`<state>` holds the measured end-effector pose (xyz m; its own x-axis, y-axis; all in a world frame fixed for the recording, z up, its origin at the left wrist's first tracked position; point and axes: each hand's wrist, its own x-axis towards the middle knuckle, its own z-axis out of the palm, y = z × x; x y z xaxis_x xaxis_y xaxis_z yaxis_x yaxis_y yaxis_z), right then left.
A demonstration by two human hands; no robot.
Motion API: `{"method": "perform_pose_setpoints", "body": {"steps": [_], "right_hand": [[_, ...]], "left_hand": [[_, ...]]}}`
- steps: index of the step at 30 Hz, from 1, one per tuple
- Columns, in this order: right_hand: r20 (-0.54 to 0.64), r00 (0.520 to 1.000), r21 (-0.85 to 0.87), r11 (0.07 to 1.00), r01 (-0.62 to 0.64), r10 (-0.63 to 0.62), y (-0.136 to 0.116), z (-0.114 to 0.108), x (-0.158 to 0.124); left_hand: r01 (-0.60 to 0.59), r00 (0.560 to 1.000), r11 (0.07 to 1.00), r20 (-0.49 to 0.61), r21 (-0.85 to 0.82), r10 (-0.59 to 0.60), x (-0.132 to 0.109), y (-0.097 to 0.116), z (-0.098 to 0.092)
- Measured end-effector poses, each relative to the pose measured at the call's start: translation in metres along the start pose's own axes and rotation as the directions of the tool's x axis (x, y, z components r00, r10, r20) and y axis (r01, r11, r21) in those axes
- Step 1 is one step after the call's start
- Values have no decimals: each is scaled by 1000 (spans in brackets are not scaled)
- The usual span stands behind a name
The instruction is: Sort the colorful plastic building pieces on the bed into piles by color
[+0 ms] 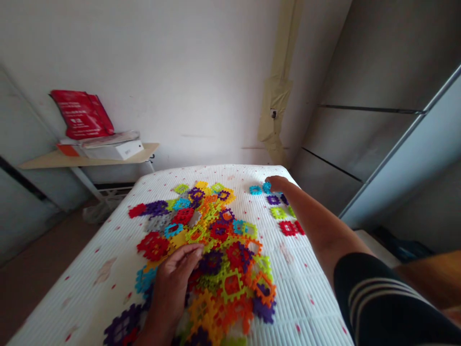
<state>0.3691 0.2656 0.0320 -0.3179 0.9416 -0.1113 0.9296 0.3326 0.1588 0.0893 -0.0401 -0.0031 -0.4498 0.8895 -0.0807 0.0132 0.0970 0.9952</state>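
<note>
With the wall at twelve o'clock, from left to right: at ten, a red bag rests on a small table, beyond a white quilted cover with red specks. Near the middle, towards seven, the person's left hand is low over the loose pile of plastic pieces, its fingers curled and tips drawn close to the thumb; I cannot tell whether they pinch anything. The pile, many colours overlapping, runs from six to twelve, within that hand's easy reach. At one, across a bare strip, lies a blue piece; just right of it, the right hand has its fingers bent down at a second blue piece, touching it, though whether they grip it is hidden. At two, nearer me, purple, lime and red pieces lie in rows, seemingly set apart to keep each colour together. The outstretched forearm partly covers them. A dark sleeve fills four; a grey cabinet stands at two, farther off.
</note>
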Motion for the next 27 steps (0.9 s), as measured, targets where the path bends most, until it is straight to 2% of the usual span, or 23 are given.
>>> {"method": "perform_pose_setpoints", "body": {"steps": [3, 8, 11, 14, 18, 22, 24, 27], "right_hand": [[30, 999, -8, 1000, 11, -10, -2, 3, 4], [55, 998, -13, 1000, 24, -24, -2, 8, 11], [55, 998, -21, 1000, 10, -9, 1, 11, 14], [51, 999, -32, 999, 10, -8, 3, 13, 15], [16, 1000, -30, 1000, -4, 4, 4, 14, 16], [-137, 990, -23, 1000, 19, -22, 3, 9, 12], [-271, 958, -15, 996, 92, -92, -1, 6, -1], [-468, 860, 4, 973, 229, -201, -18, 8, -37]], "left_hand": [[-36, 998, 995, -54, -88, 31, 3, -1, -7], [-167, 959, 963, -263, -213, 108, 13, 8, -34], [-224, 917, 952, -377, -208, 134, 20, 12, -57], [-227, 893, 968, -420, -106, 163, 25, 9, -79], [-128, 916, 984, -366, 125, 165, 28, 7, -98], [-127, 967, 933, -166, 336, 191, 25, 11, -109], [-157, 979, 885, -52, 438, 199, 22, 10, -113], [-179, 981, 807, 42, 563, 188, 20, 3, -117]]}}
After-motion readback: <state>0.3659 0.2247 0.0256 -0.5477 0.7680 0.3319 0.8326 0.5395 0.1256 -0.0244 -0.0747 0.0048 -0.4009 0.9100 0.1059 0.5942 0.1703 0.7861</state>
